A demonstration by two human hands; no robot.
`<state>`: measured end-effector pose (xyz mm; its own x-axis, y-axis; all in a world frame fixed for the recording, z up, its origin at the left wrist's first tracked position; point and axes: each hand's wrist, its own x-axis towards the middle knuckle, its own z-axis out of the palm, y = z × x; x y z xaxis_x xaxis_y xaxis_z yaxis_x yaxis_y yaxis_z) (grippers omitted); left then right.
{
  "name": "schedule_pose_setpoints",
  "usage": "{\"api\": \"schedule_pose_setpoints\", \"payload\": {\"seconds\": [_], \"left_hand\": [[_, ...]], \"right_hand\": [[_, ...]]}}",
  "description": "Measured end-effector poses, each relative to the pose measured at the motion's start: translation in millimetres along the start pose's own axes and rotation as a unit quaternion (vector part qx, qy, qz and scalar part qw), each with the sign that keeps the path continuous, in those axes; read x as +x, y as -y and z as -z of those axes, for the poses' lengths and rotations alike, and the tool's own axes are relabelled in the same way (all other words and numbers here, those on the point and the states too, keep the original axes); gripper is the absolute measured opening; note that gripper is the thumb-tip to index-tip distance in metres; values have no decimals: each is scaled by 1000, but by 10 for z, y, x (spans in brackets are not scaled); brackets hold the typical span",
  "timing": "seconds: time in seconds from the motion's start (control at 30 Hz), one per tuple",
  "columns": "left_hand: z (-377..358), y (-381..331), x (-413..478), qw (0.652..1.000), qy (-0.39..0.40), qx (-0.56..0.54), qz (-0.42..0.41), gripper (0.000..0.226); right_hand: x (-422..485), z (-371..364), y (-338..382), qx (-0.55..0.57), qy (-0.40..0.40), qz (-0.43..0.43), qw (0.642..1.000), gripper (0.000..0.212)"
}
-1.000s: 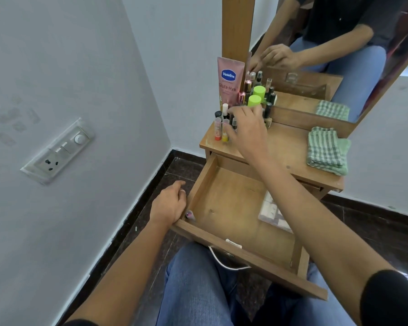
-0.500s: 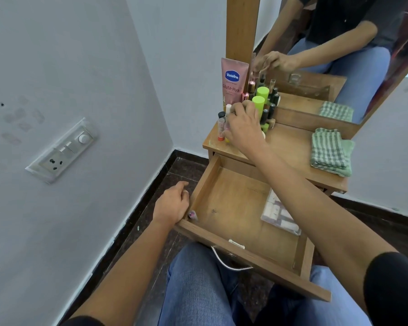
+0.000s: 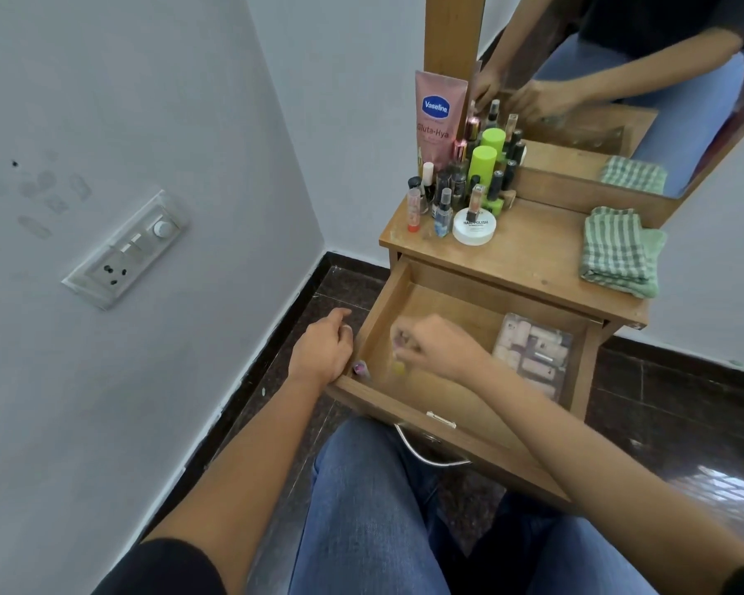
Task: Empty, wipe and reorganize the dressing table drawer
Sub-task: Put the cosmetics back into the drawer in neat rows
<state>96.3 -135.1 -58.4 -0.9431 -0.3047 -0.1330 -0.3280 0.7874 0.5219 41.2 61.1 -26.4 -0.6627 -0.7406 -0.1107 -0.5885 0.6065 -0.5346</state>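
Wooden drawer (image 3: 443, 319) is shown pulled out toward the near side beneath the table top (image 3: 529, 255), where bottles (image 3: 460, 186) and a pink tube (image 3: 438, 118) are clustered at the far left and a green checked cloth (image 3: 617, 251) is laid at the right. The left hand (image 3: 321, 352) is curled over the drawer's near-left corner, beside a small pink bottle (image 3: 360, 369). The right hand (image 3: 441, 347) is blurred inside the drawer, its fingers closed around small bottles, one yellow-capped; a clear case (image 3: 533, 352) lies at the right.

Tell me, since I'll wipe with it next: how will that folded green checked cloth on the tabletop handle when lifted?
The green checked cloth looks soft and loosely folded, so it will likely flop and unfold if pinched at one corner. It probably weighs little and won't roll or slide.
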Motion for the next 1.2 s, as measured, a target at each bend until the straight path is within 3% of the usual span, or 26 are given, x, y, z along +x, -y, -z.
{"api": "schedule_pose_setpoints", "payload": {"seconds": [0.13, 0.3, 0.4, 1.2], "left_hand": [[-9, 37, -22, 1000, 1, -13, 4, 38], [-9, 56, -37, 1000, 3, -23, 5, 37], [-8, 51, -40, 1000, 0, -23, 0, 36], [-16, 45, -44, 999, -5, -43, 4, 36]], "right_hand": [[-52, -279, -141, 55, 82, 7, 995, 8], [-114, -359, -217, 128, 96, 11, 987, 20], [-151, -405, -254, 112, 124, 11, 986, 23], [198, -748, -132, 185, 87, -76, 976, 23]]}}
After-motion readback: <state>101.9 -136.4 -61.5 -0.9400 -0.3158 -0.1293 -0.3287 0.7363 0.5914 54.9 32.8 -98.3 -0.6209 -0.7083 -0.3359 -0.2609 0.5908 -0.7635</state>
